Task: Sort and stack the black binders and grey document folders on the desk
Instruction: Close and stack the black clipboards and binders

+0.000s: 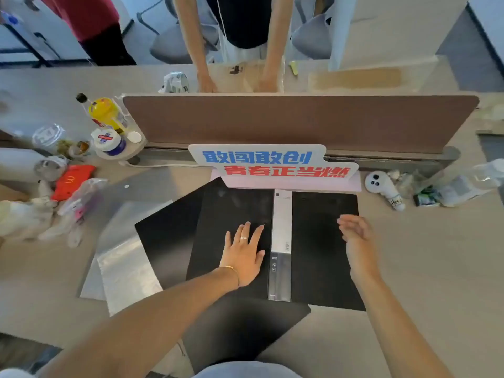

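A black binder (pixel 324 249) lies spread open and flat on the desk in front of me, its white and grey spine label (pixel 281 241) running down the middle. My left hand (pixel 244 253) rests flat on its left cover, fingers spread. Over the right cover hovers my right hand (pixel 357 238), edge-on with fingers apart, holding nothing. A second black binder (pixel 166 241) lies skewed underneath, sticking out at the left and toward me at the bottom (pixel 245 331). Grey document folders (pixel 122 257) lie under it on the left.
A brown desk divider (pixel 297 121) stands behind, with a sign in blue and red lettering (pixel 270 163) before it. Bottles, cups and bags (pixel 81 165) crowd the left; a white controller (pixel 381 186) and plastic wrappers (pixel 461 184) lie right. Another person's hands (pixel 237 80) rest beyond the divider.
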Demonstrator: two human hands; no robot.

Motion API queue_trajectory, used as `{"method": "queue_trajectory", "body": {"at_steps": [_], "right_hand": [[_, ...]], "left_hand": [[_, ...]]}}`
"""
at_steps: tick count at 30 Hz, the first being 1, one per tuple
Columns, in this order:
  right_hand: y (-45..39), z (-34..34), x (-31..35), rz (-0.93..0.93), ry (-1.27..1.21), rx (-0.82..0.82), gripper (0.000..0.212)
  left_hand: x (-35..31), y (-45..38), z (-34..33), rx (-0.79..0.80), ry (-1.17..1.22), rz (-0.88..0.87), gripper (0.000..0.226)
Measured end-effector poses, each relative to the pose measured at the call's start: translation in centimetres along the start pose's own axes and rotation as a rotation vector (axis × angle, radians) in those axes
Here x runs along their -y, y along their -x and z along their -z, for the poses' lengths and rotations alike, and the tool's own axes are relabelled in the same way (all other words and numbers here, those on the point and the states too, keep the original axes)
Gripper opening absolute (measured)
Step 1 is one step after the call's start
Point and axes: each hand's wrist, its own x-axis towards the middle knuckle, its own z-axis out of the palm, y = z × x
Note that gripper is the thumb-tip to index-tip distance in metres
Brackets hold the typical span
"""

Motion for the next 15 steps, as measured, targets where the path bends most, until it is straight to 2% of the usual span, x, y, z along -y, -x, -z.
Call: {"method": "queue_trajectory", "body": {"at_steps": [4,10,15], "right_hand": [[-1.1,1.8,-2.4,-0.191,0.059,-0.170,0.038],[-1.7,2.6,-3.9,-0.289,0.133,-0.119,0.053],[-2.8,2.6,-4.1,-0.345,-0.011,-0.128,0.058]], "left_hand": [[-0.8,-0.1,-1.2,0.079,0.092,0.033,0.065],[-1.8,-1.0,-2.5,0.126,0.111,0.055,0.066],[-2.1,-1.4,-2.5,0.155,0.148,0.079,0.068]]}}
